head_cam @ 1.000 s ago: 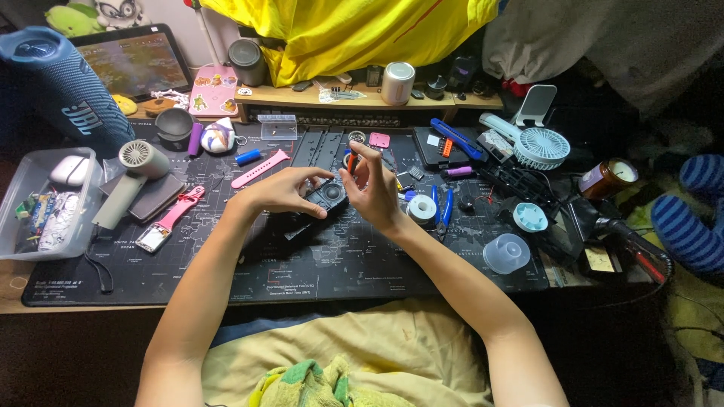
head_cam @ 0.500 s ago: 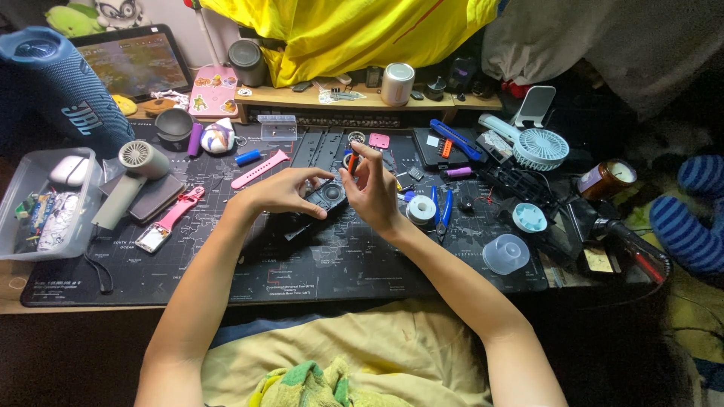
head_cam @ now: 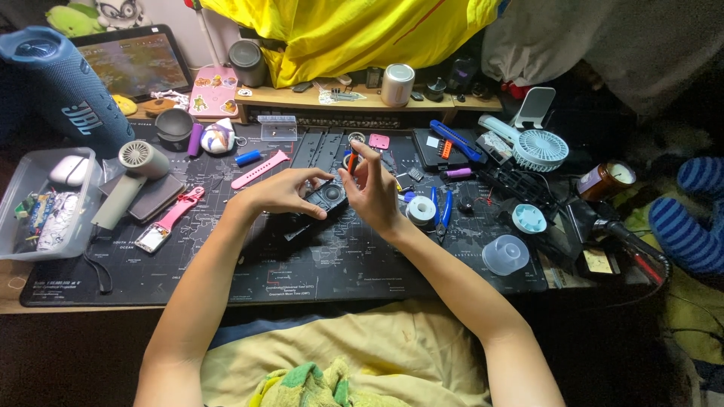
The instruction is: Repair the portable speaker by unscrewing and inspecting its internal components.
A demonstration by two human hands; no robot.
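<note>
A small black device (head_cam: 323, 200) lies on the dark desk mat (head_cam: 226, 264) in the middle of the view. My left hand (head_cam: 283, 193) rests on its left side and holds it down with fingers curled over it. My right hand (head_cam: 373, 192) is right of the device and grips a thin orange-handled screwdriver (head_cam: 351, 160) upright, its tip pointing down at the device's top. Both forearms reach in from the bottom of the view.
A blue cylindrical speaker (head_cam: 64, 90) and a clear plastic bin (head_cam: 45, 203) are at the left, with a small grey hair dryer (head_cam: 128, 177) and pink watch straps (head_cam: 260, 168). A white mini fan (head_cam: 539, 149), tape roll (head_cam: 420, 210), blue pliers (head_cam: 445, 207) and plastic cups (head_cam: 505, 254) crowd the right.
</note>
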